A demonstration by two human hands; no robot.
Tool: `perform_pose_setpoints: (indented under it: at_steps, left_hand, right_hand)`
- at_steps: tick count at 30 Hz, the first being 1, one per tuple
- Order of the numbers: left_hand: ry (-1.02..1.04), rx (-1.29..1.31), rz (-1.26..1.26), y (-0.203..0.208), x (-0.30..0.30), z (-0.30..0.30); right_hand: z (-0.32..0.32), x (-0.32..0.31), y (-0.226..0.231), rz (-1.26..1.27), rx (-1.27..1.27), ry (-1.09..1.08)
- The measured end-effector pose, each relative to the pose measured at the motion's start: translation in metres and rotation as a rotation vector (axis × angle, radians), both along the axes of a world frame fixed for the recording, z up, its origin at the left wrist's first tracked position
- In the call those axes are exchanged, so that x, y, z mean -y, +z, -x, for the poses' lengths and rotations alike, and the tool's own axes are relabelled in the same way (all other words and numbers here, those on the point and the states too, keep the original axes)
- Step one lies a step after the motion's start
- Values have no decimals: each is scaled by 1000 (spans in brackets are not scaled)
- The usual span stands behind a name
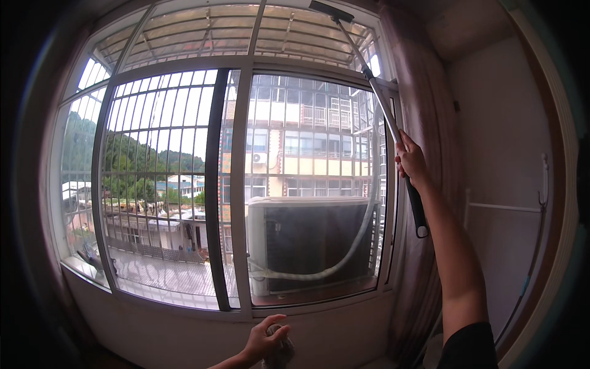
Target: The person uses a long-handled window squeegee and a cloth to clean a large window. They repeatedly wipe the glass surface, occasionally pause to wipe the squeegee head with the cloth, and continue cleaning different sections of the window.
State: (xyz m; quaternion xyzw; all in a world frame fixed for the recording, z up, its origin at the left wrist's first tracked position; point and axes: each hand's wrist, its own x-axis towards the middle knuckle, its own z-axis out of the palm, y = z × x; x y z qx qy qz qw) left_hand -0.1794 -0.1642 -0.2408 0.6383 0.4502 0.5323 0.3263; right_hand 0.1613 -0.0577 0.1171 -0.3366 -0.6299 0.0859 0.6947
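My right hand (413, 161) is raised and wrapped round the pole of a long-handled window squeegee (385, 111). Its dark wide head (332, 11) is up by the top right window panes, and its black grip end hangs below my fist. Low in front of the window (236, 154), my left hand (265, 339) has its fingers curled round a greyish, mottled thing (280, 352). That thing is dim and partly covered by the fingers, so its kind is unclear.
Beyond the right pane stands a large air-conditioner outdoor unit (313, 243) with a pale hose. Metal security bars (157, 178) cross outside the glass. A pinkish curtain (424, 92) hangs along the right side, and a white rack (504, 208) is farther right.
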Motion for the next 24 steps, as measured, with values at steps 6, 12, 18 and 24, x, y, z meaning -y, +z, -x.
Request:
perform_pose_setpoints:
  at_steps: [6,12,18,24]
  left_hand:
    - [5,22,5,-20,-2,17]
    - [-48,29,69,-29,-7,0]
    - [-162,27,113,-48,-16,-25]
    - [-276,19,152,-65,-25,-52]
  right_hand:
    - [-8,-11,-5,72,26,-122]
    - [-40,-5,-39,151,58,-141]
    - [-82,34,-96,261,110,-135]
    - [-113,100,-156,400,140,-131]
